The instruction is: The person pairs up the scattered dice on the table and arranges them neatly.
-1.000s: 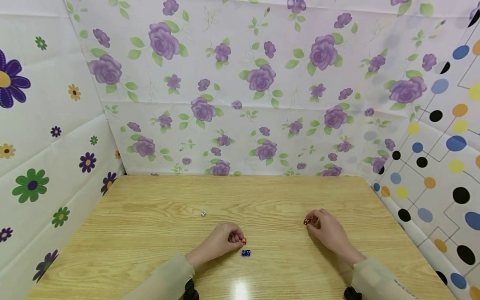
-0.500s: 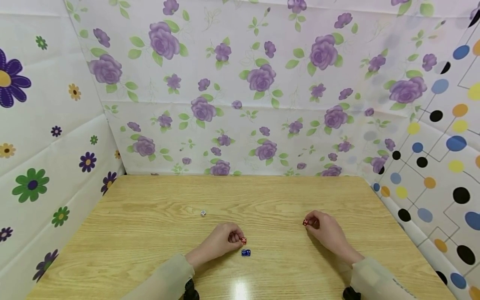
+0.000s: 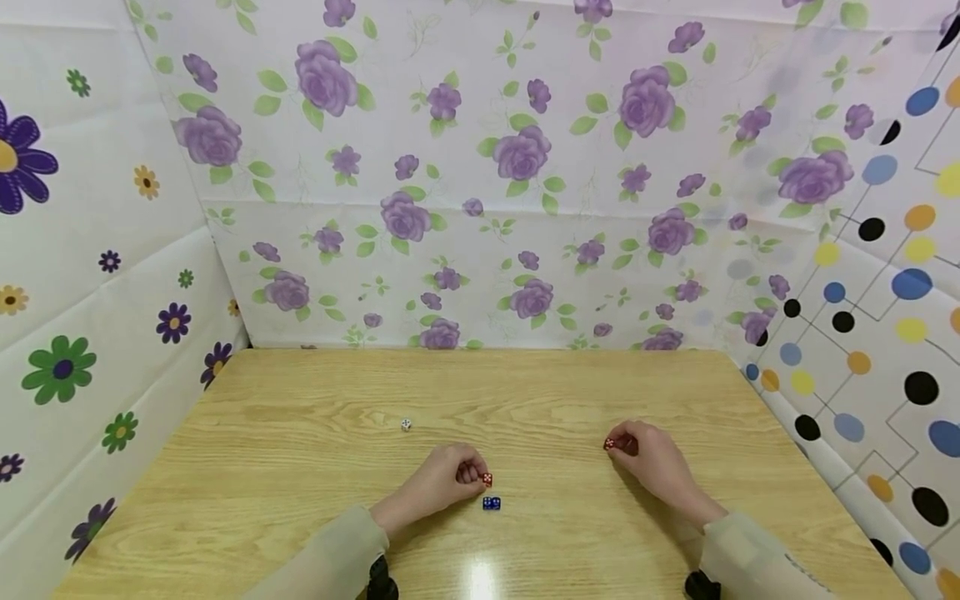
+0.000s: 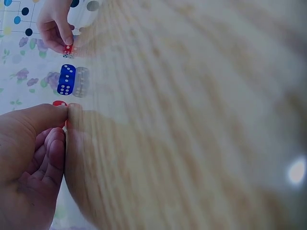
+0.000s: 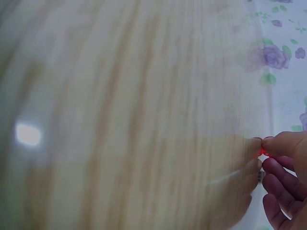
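My left hand (image 3: 438, 483) rests low on the table and pinches a red die (image 3: 487, 480) with white pips between thumb and finger. Just in front of that die, on the near side, two blue dice (image 3: 491, 503) sit side by side in a row. Off to the right, my right hand (image 3: 656, 460) pinches a second red die (image 3: 609, 443) at its fingertips. In the right wrist view the thumb (image 5: 283, 143) hides most of this die. A white die (image 3: 406, 425) lies by itself beyond the left hand.
The wood-grain table (image 3: 315, 379) is glossy and reflects hands and dice. A purple rose-print cloth (image 3: 480, 275) hangs behind it. Flower-print cloth (image 3: 135, 333) stands at the left and dotted cloth (image 3: 877, 275) at the right.
My right hand has shifted slightly to the left with its red die. The left hand, its red die, the blue dice and the white die stay put.
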A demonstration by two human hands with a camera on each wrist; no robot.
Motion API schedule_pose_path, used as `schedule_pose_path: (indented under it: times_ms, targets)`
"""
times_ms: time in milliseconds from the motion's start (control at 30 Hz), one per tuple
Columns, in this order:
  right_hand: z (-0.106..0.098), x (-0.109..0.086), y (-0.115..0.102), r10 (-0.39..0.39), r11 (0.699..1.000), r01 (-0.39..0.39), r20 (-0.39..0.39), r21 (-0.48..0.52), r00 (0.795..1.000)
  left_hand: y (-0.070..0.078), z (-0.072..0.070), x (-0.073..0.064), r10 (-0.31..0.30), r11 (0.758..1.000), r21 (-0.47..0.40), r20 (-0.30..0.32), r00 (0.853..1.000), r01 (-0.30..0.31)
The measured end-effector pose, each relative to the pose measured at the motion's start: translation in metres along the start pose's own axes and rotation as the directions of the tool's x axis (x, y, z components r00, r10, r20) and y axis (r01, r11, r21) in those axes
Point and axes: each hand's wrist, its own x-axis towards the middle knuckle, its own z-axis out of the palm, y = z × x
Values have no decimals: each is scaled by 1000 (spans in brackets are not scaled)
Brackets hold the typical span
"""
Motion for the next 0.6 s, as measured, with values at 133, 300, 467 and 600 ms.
schedule_pose_path:
  times_ms: [133, 300, 467, 600]
  targets:
    - [3, 0, -6, 14, 999, -15, 23, 50, 1000, 0, 0, 0, -7, 1000, -7, 7, 1000, 7]
    - [14, 1, -20, 35, 990, -44, 71, 132, 997, 1, -1, 0, -6, 1000, -5, 5, 1000, 6]
    - [24, 2, -40, 4, 988, -18, 92, 150, 996, 1, -1, -1, 4, 1000, -7, 1, 1000, -4]
    - [31, 2, -57, -44, 987, 27, 106, 161, 993, 1, -1, -1, 27, 1000, -5, -10, 1000, -27]
